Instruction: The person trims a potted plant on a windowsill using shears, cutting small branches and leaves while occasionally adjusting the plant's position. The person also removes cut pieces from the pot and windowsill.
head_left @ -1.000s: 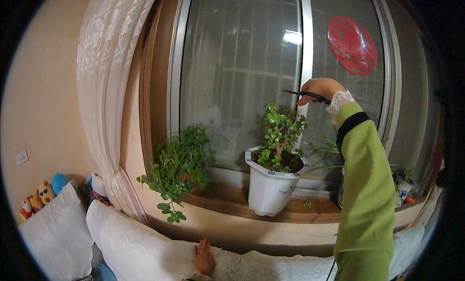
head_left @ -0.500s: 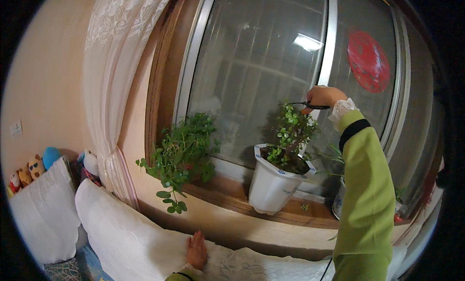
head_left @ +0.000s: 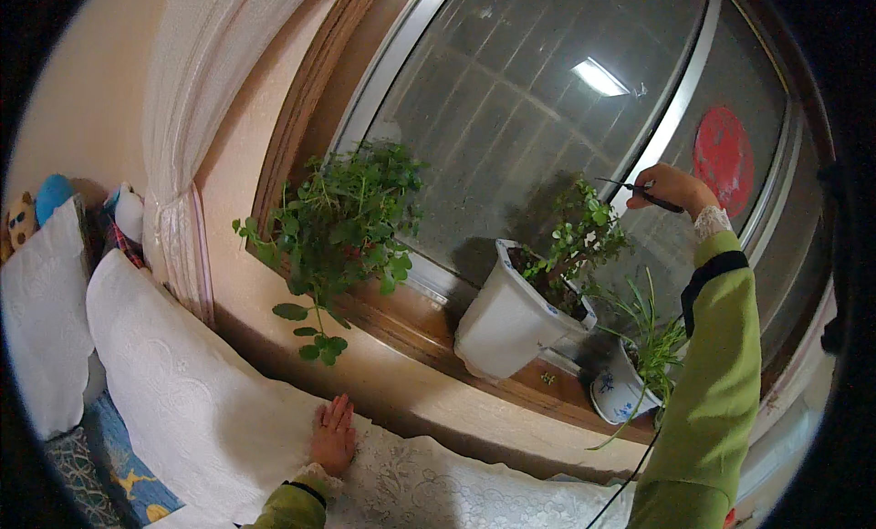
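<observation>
In the upper right of the frame, the right hand (head_left: 673, 184) has a pair of black scissors (head_left: 661, 202) in its grip, fingers curled around the handles, with the slim blades pointing left. The tips sit right by the top leaves of a little jade plant (head_left: 584, 226), just right of center; can't tell if they actually touch anything, or whether the blades are apart. That plant grows in a white faceted pot (head_left: 511, 333) on the brown windowsill (head_left: 401, 328), and the pot looks tilted in this view. A tiny green sprig (head_left: 547, 378) lies on the sill just right of its base.

Down at lower center-left, the left hand (head_left: 334, 442) is empty, palm down and fingers stretched out on a white patterned cover (head_left: 210, 410).

Other greenery: a bushy trailing plant (head_left: 351, 219) left of center, spilling over the sill edge, and a grassy, long-leaved plant (head_left: 650, 333) at lower right in a blue-and-white pot (head_left: 620, 389). Behind it all there's a sliding window (head_left: 538, 119) with a red round decal (head_left: 724, 160) at upper right, plus a lacy white curtain (head_left: 205, 100) at upper left and some plush toys (head_left: 53, 199) at the far left edge.
</observation>
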Tool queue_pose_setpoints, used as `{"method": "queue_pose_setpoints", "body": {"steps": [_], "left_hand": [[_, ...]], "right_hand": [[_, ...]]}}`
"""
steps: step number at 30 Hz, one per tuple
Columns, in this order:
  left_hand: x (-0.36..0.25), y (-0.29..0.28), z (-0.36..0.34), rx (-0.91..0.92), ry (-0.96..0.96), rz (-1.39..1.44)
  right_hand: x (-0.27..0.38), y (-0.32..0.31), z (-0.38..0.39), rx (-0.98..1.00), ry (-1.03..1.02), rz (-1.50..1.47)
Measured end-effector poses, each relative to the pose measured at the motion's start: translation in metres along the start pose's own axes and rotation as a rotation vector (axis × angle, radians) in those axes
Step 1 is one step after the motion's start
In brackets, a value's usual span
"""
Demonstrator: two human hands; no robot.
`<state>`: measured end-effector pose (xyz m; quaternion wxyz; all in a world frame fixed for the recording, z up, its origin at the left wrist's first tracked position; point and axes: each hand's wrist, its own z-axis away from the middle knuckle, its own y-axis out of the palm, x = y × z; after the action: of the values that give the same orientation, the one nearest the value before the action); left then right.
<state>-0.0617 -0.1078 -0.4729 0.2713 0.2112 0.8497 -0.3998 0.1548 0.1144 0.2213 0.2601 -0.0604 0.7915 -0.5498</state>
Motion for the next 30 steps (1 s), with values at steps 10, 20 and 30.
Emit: {"method": "queue_pose_setpoints", "body": {"steps": [10, 20, 30], "left_hand": [[-0.001, -0.003, -0.004, -0.073, 0.023, 0.036], [0.005, 0.007, -0.005, -0.054, -0.015, 0.052], [0.016, 0.019, -0.003, -0.036, -0.006, -0.081]], "right_hand": [[0.031, -0.003, -0.011, 0.083, -0.034, 0.192], [0.037, -0.011, -0.013, 0.218, 0.22, 0.041], [0.025, 0.002, -0.035, 0.11, -0.108, 0.195]]}}
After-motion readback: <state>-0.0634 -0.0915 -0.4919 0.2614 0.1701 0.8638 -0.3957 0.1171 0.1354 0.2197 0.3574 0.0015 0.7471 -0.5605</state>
